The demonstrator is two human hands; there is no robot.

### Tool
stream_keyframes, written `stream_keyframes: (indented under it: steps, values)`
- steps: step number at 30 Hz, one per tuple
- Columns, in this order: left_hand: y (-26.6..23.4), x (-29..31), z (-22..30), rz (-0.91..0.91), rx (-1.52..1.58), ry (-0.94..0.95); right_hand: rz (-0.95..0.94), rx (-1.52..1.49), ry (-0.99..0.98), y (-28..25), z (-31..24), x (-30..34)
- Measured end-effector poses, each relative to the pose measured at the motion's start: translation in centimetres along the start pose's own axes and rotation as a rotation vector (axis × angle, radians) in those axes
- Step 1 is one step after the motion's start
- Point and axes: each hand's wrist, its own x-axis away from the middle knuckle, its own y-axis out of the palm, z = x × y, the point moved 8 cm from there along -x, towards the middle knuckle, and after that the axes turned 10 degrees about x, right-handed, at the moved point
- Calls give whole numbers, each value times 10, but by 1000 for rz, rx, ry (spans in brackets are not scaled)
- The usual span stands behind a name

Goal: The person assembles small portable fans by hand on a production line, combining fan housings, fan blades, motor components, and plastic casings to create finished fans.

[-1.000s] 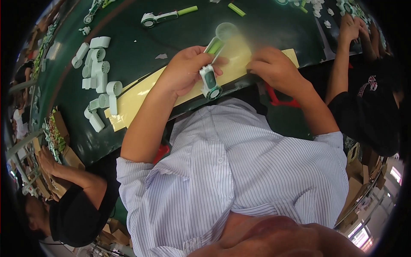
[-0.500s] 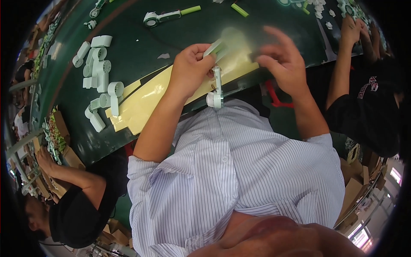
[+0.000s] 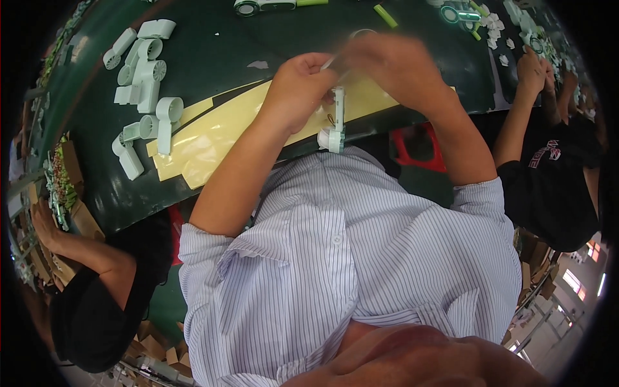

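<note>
At a green table (image 3: 225,55) between co-workers (image 3: 548,193), left hand (image 3: 302,89) pinched on a pale device (image 3: 338,116), right hand (image 3: 392,64) blurred, grip unclear.

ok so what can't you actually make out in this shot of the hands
All in the head view:
- Right hand: fingertips lost to motion blur, so their contact is unclear.
- Held pale device: upper part mostly hidden by the hands, including the left hand.
- White device at the far side: cut off by the upper edge.
- Small red and green pieces: too small near the left rim.
</note>
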Motion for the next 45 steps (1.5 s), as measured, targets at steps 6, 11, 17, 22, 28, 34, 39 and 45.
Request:
stream_keyframes:
  steps: [6,11,17,22,28,34,39,45]
  values:
    - [0,1,1,-9,40,11,-33,-209,82,2,15,-2]
    - [-2,0,-1,-6,-31,3,25,-25,-25,2,10,1]
    - [-1,2,3,-92,33,-49,141,337,-371,-4,-18,4]
    - [-3,-1,-1,-124,105,-94,143,327,-483,-5,-20,2]
    - [4,4,6,-175,142,-111,48,325,-535,2,-15,-2]
    - [3,3,7,-125,98,-64,-19,369,-479,1,-24,-5]
    - [1,2,6,-68,115,-33,-139,516,-68,2,-11,-10]
    - [6,-1,2,-99,73,-32,-65,509,-123,-21,-22,-25]
